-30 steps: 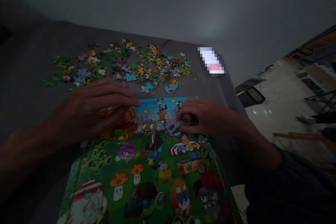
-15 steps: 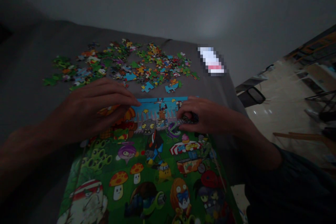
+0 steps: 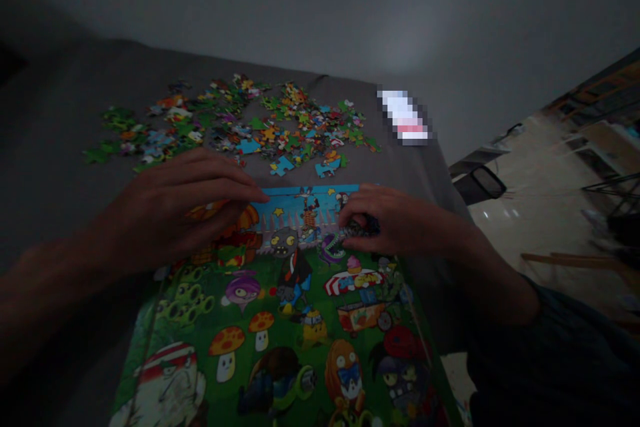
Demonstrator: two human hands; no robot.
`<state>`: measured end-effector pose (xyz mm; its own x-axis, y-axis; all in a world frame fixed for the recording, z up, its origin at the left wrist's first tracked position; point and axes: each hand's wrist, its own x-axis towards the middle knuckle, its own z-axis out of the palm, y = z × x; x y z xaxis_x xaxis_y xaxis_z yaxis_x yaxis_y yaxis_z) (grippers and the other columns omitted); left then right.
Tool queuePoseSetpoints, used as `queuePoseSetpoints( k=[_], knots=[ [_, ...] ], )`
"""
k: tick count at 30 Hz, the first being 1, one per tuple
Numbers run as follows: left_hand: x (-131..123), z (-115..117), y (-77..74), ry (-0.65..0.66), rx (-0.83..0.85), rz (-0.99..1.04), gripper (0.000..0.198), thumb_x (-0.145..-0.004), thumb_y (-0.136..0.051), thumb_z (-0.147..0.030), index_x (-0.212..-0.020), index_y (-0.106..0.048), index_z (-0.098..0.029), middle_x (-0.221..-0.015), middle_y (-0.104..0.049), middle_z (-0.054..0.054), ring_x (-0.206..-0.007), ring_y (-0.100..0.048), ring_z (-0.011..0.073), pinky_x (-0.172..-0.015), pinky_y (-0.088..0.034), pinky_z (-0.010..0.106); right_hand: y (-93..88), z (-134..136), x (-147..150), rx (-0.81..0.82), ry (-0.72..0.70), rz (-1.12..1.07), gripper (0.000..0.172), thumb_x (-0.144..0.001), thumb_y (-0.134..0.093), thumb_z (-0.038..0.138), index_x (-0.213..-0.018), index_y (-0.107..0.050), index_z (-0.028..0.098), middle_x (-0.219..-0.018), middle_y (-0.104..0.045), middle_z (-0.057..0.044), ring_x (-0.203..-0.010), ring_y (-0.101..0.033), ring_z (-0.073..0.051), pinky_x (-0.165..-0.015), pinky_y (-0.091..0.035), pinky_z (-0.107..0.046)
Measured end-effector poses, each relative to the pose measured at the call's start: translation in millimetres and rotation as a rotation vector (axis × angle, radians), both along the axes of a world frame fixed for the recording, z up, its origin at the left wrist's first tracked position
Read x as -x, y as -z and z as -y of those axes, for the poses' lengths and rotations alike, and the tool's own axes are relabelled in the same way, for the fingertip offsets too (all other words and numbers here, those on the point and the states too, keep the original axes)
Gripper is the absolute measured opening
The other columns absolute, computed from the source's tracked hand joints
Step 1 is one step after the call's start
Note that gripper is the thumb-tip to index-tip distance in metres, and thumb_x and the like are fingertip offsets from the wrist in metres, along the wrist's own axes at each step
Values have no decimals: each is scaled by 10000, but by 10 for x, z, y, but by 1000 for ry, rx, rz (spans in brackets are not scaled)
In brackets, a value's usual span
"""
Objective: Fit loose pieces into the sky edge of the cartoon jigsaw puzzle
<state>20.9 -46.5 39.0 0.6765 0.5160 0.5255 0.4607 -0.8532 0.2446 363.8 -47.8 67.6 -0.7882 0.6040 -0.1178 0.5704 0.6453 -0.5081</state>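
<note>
A green picture board [image 3: 300, 320] printed with cartoon plants and zombies, with a blue sky strip along its far edge, lies in front of me. My left hand [image 3: 195, 203] rests over its far left corner, fingers stretched out and holding nothing I can see. Over the far right part is my right hand [image 3: 387, 220], its fingers curved and the thumb apart from the index finger. No object shows in that gap, and the hand covers the picture beneath. Just beyond the board lie two blue jigsaw pieces [image 3: 283, 166].
A wide heap of loose jigsaw pieces [image 3: 295, 117] spreads behind the board on grey cloth [image 3: 60, 120]. A blurred-out bright rectangle [image 3: 404, 117] lies at the far right of the cloth. To the right, a tiled floor [image 3: 525, 213] shows below the edge.
Both hands stay in nearly the same place on the board. The view shifts only very slightly, and the loose pieces lie as before.
</note>
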Motion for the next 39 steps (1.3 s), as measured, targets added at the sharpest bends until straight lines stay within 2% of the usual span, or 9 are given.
queuePoseSetpoints(
  k=[7, 10, 14, 17, 21, 25, 28, 33, 39],
  knots=[
    [1, -27, -20, -47, -30, 19, 202, -1095, -527, -275, -1183, -708, -294, -1150, -751, -31, -1070, -703, 159, -954, -562, 315, -48, -15, -14, -116, 50, -118, 204, -969, -751, 381, -978, -711, 181, -847, -660, -19, -817, -593, -174, -766, -438, -312],
    [48, -107, 4, -162, -9, -4, 251, -1103, -488, -333, -1192, -714, -266, -1151, -771, 8, -1060, -712, 187, -959, -570, 355, 38, -90, -36, -267, 174, -194, 207, -997, -695, 350, -1128, -719, 192, -969, -723, -59, -904, -631, -205, -832, -482, -348],
    [168, -266, 73, -357, 68, -71, 377, -1091, -441, -412, -1157, -747, -201, -1145, -779, 94, -1076, -708, 260, -999, -560, 459, 251, -282, -83, -403, 306, -283, 309, -1019, -641, 328, -1298, -686, 203, -1232, -746, -119, -1084, -660, -263, -961, -524, -453],
    [259, -356, 102, -420, 82, -85, 424, -1081, -411, -424, -1164, -759, -197, -1135, -771, 106, -1088, -698, 273, -1022, -545, 484, 359, -454, -79, -421, 270, -229, 343, -1043, -625, 329, -1368, -665, 226, -1341, -720, -118, -1248, -627, -291, -1087, -486, -530],
    [391, -430, 97, -498, 107, -108, 448, -1062, -403, -417, -1200, -745, -163, -1210, -753, 142, -1162, -665, 296, -1088, -506, 522, 356, -646, 26, -395, 160, -41, 397, -1065, -622, 381, -1431, -663, 233, -1446, -649, -145, -1368, -556, -317, -1171, -419, -575],
    [524, -497, 113, -512, 139, -146, 476, -1067, -394, -431, -1218, -736, -137, -1242, -739, 159, -1154, -657, 286, -1101, -496, 512, 344, -748, 149, -379, 133, 67, 398, -1068, -622, 375, -1424, -695, 213, -1448, -615, -176, -1377, -533, -335, -1187, -392, -578],
    [560, -525, 150, -494, 141, -167, 459, -1075, -398, -420, -1216, -740, -149, -1245, -736, 143, -1165, -651, 266, -1121, -489, 496, 396, -760, 193, -412, 167, 26, 323, -1062, -631, 349, -1329, -743, 206, -1402, -627, -164, -1351, -522, -332, -1182, -386, -571],
    [508, -521, 187, -445, 118, -163, 446, -1052, -419, -433, -1178, -752, -165, -1225, -748, 146, -1145, -659, 288, -1105, -504, 530, 481, -729, 221, -439, 202, -99, 196, -1049, -652, 342, -1162, -752, 217, -1358, -648, -126, -1314, -526, -312, -1157, -395, -535],
    [477, -516, 170, -431, 109, -153, 473, -1047, -401, -463, -1155, -753, -166, -1157, -754, 143, -1080, -676, 280, -1080, -517, 524, 505, -734, 214, -439, 242, -94, 271, -1037, -671, 328, -1269, -709, 194, -1387, -670, -149, -1333, -525, -322, -1157, -391, -542]
  ],
)
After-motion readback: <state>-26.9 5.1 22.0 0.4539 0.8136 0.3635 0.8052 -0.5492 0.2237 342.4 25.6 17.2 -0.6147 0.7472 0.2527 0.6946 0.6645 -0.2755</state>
